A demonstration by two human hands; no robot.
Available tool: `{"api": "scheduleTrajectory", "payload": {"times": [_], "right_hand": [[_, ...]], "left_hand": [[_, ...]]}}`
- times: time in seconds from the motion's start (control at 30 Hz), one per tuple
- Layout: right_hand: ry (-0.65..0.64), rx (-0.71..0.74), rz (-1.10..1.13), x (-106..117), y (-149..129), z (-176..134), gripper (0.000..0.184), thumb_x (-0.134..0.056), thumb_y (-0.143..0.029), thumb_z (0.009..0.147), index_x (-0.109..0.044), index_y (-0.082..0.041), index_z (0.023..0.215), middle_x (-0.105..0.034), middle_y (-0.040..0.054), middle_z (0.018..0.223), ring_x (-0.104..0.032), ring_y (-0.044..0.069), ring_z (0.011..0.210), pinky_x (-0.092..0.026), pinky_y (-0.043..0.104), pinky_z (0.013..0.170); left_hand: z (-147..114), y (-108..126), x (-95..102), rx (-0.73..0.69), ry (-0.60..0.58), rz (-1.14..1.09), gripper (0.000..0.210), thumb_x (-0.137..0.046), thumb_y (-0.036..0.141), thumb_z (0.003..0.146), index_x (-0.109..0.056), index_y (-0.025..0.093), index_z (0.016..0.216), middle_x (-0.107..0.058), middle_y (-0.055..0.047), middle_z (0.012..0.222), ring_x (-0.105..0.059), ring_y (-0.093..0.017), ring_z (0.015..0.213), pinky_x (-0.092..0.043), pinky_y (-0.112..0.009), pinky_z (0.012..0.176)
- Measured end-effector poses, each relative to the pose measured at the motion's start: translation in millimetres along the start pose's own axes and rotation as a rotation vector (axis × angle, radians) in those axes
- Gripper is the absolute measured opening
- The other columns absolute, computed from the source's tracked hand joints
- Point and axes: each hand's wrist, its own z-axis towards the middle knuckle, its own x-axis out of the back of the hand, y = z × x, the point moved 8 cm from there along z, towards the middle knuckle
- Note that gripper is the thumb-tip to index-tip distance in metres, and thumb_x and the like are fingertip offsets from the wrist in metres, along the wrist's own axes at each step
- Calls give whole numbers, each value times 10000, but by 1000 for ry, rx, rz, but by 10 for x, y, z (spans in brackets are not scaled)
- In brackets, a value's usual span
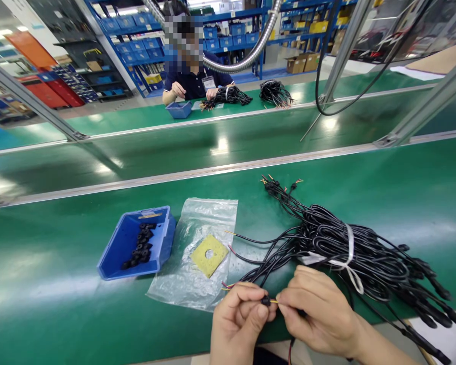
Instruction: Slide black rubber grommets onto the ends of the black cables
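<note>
Clearly, left hand (240, 324) overlaps bench edge (171, 356).

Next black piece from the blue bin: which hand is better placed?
Probably the left hand: it's nearer the blue bin, though it's pinching a black piece; the right hand grips a yellow wire.

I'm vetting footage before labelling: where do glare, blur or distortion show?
Head view: pale glare on the green bench, left and right; head view: metal posts splay outward toward the top, likely wide-angle stretch; head view: pixel blocks mask the co-worker's face; head view: left hand, right hand and cable bundle look reasonably sharp.
</note>
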Motion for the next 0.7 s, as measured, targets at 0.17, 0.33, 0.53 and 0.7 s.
{"api": "scheduleTrajectory", "payload": {"times": [0.17,0.33,0.53,0.7], "right_hand": [[-13,-36,17,-14,35,8,142,-529,-53,902,-615,-159,860,-570,3,670,-445,137,612,-363,296,587],[-49,-28,-26,-37,29,29,175,-493,-80,937,-611,-163,839,-539,-8,648,-419,139,601,-345,301,580],[-129,-12,-49,-44,27,-14,158,-476,-138,1011,-633,-135,999,-602,19,723,-486,153,636,-390,310,603],[-66,70,-204,81,-4,-121,176,-520,-104,973,-612,-63,1117,-681,95,881,-597,211,849,-488,386,824]], "left_hand": [[-9,8,-7,-37,-13,33,175,-928,280,683,-810,203,787,-699,17,834,-729,-89,630,-595,-167,645],[-21,15,28,-78,8,80,158,-928,271,675,-809,224,767,-711,5,852,-718,-104,706,-603,-175,671],[-32,2,-18,-60,18,125,207,-951,278,636,-803,206,762,-725,8,833,-672,-54,647,-539,-104,631],[-42,-65,-28,51,57,61,270,-958,298,631,-784,211,818,-773,11,693,-730,-83,633,-550,-109,645]]}}
